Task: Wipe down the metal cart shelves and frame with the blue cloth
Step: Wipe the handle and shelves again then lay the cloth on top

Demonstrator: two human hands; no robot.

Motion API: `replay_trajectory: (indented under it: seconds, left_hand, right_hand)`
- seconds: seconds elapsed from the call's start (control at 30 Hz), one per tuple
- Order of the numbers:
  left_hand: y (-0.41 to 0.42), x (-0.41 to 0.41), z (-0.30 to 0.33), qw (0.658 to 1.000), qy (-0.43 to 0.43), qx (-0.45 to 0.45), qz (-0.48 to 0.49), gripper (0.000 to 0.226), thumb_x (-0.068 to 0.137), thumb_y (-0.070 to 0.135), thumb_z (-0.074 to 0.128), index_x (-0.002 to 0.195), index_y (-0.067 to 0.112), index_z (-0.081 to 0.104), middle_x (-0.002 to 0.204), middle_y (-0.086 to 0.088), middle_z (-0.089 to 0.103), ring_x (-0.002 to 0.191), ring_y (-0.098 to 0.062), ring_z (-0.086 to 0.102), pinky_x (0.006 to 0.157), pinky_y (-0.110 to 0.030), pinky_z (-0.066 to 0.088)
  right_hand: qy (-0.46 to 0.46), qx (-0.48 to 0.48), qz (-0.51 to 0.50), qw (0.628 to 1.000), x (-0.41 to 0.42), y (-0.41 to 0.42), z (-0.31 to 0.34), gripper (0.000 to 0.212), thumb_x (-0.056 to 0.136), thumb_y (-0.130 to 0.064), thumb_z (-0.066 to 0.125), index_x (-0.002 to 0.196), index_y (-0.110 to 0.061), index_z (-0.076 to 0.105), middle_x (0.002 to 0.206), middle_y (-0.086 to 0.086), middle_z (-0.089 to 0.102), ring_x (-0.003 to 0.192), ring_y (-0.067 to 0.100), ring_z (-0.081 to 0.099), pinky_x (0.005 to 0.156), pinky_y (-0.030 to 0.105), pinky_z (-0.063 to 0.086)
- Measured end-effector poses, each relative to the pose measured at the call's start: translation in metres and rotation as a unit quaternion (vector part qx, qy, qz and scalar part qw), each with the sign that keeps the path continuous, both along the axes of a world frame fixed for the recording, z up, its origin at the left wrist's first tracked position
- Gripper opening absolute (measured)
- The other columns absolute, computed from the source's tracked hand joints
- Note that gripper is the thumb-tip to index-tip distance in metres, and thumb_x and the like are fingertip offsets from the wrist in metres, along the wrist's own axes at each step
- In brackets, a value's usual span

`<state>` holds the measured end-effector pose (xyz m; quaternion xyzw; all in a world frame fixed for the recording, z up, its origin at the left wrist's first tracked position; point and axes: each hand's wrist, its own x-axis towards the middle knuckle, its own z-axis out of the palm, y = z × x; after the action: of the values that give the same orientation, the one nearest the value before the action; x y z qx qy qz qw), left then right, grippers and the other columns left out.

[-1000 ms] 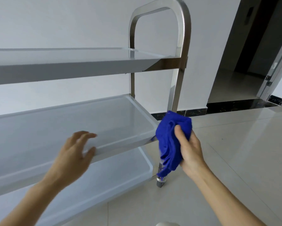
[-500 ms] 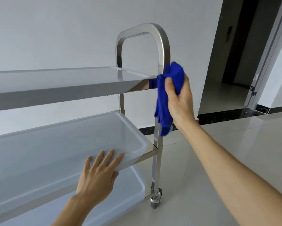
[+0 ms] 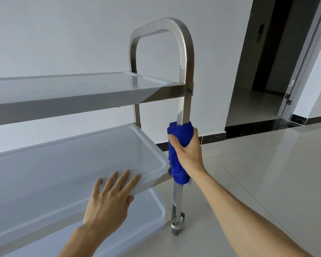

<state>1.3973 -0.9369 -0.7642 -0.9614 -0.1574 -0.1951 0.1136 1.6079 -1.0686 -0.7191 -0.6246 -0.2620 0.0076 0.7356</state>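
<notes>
A stainless steel cart fills the left and centre, with a top shelf (image 3: 81, 101), a middle shelf (image 3: 63, 164) and a bottom shelf (image 3: 133, 229). Its arched frame post (image 3: 185, 71) rises at the near right corner. My right hand (image 3: 189, 151) grips the blue cloth (image 3: 178, 143), which is wrapped around the post between the top and middle shelves; the cloth's tail hangs down past the middle shelf corner. My left hand (image 3: 109, 199) lies flat, fingers spread, on the front rim of the middle shelf, holding nothing.
A caster wheel (image 3: 177, 227) sits under the post on the glossy tiled floor (image 3: 267, 173). A white wall stands behind the cart. A dark open doorway (image 3: 263, 71) with a metal door frame lies at the right.
My right hand has slid the cloth down the post from top shelf height to just above the middle shelf. My left hand stays pressed on the middle shelf rim.
</notes>
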Motion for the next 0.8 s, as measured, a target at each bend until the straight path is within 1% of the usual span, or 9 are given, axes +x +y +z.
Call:
replay_trajectory:
  seconds: [0.1, 0.2, 0.3, 0.33, 0.4, 0.47, 0.53, 0.63, 0.8]
  left_hand:
    - [-0.001, -0.001, 0.0, 1.0, -0.015, 0.013, -0.002, 0.056, 0.079, 0.028, 0.076, 0.134, 0.026, 0.063, 0.13, -0.005, 0.067, 0.115, -0.035, 0.066, 0.086, -0.062, 0.054]
    - [-0.002, 0.0, 0.0, 1.0, -0.006, -0.009, 0.002, 0.067, 0.073, 0.03, 0.085, 0.136, 0.026, 0.061, 0.134, -0.004, 0.064, 0.118, -0.035, 0.064, 0.09, -0.062, 0.052]
    - [-0.003, -0.001, 0.001, 1.0, -0.005, -0.02, 0.004, 0.066, 0.078, 0.031, 0.082, 0.139, 0.027, 0.058, 0.137, -0.005, 0.062, 0.122, -0.035, 0.061, 0.093, -0.063, 0.05]
    - [-0.002, -0.001, 0.0, 1.0, -0.013, -0.013, 0.001, 0.061, 0.082, 0.033, 0.077, 0.139, 0.027, 0.058, 0.137, -0.005, 0.062, 0.123, -0.036, 0.061, 0.093, -0.063, 0.049]
    - [-0.002, -0.001, -0.003, 1.0, -0.028, -0.002, -0.002, 0.052, 0.092, 0.043, 0.052, 0.141, 0.027, 0.055, 0.139, -0.005, 0.06, 0.125, -0.036, 0.059, 0.095, -0.063, 0.048]
    - [0.0, 0.0, -0.006, 1.0, -0.019, 0.001, -0.001, 0.06, 0.091, 0.05, 0.034, 0.144, 0.028, 0.052, 0.141, -0.004, 0.058, 0.127, -0.035, 0.057, 0.098, -0.062, 0.046]
    - [0.002, 0.001, -0.009, 1.0, -0.021, 0.004, 0.005, 0.059, 0.092, 0.052, 0.037, 0.144, 0.028, 0.052, 0.142, -0.005, 0.058, 0.128, -0.035, 0.056, 0.1, -0.061, 0.045]
    - [0.001, 0.003, -0.013, 0.999, -0.038, 0.009, 0.013, 0.053, 0.095, 0.05, 0.043, 0.141, 0.026, 0.055, 0.141, -0.006, 0.059, 0.128, -0.034, 0.056, 0.099, -0.06, 0.044]
    - [-0.001, 0.005, -0.017, 0.997, -0.074, 0.008, 0.012, 0.047, 0.098, 0.047, 0.044, 0.137, 0.025, 0.059, 0.138, -0.005, 0.062, 0.126, -0.034, 0.058, 0.099, -0.058, 0.045]
  right_hand:
    - [-0.013, 0.018, -0.028, 0.999, 0.0, 0.004, 0.027, 0.045, 0.082, -0.039, 0.078, 0.117, -0.026, 0.052, 0.097, -0.002, 0.068, 0.079, 0.021, 0.071, 0.061, 0.034, 0.06]
    - [-0.056, 0.037, -0.074, 0.995, 0.006, 0.011, 0.074, 0.05, 0.08, -0.047, 0.077, 0.117, -0.027, 0.051, 0.095, -0.01, 0.068, 0.077, 0.006, 0.069, 0.064, 0.025, 0.059]
    - [-0.089, 0.032, -0.086, 0.992, 0.007, 0.013, 0.091, 0.049, 0.08, -0.045, 0.077, 0.116, -0.026, 0.05, 0.091, -0.011, 0.067, 0.075, 0.006, 0.069, 0.063, 0.026, 0.059]
    - [-0.091, 0.037, -0.08, 0.992, 0.007, 0.013, 0.086, 0.049, 0.08, -0.042, 0.078, 0.117, -0.026, 0.05, 0.09, -0.011, 0.067, 0.074, 0.007, 0.069, 0.061, 0.026, 0.058]
    - [-0.089, 0.052, -0.067, 0.992, 0.007, 0.012, 0.064, 0.051, 0.08, -0.037, 0.079, 0.12, -0.025, 0.05, 0.09, -0.009, 0.068, 0.073, 0.011, 0.07, 0.058, 0.027, 0.058]
    - [-0.071, 0.046, -0.05, 0.995, 0.007, 0.011, 0.027, 0.052, 0.081, -0.035, 0.079, 0.122, -0.026, 0.049, 0.09, -0.006, 0.069, 0.071, 0.015, 0.071, 0.056, 0.031, 0.059]
    - [-0.036, 0.022, -0.01, 0.999, 0.004, 0.006, -0.018, 0.05, 0.083, -0.033, 0.078, 0.123, -0.031, 0.047, 0.087, 0.0, 0.071, 0.067, 0.022, 0.071, 0.053, 0.035, 0.058]
    - [-0.009, -0.01, 0.025, 1.0, 0.003, -0.004, -0.067, 0.043, 0.086, -0.035, 0.075, 0.121, -0.036, 0.05, 0.084, -0.003, 0.072, 0.062, 0.019, 0.07, 0.051, 0.027, 0.054]
    - [-0.009, 0.004, 0.073, 0.997, 0.011, -0.006, -0.08, 0.042, 0.084, -0.034, 0.076, 0.117, -0.037, 0.05, 0.079, -0.001, 0.068, 0.056, 0.023, 0.064, 0.051, 0.035, 0.053]
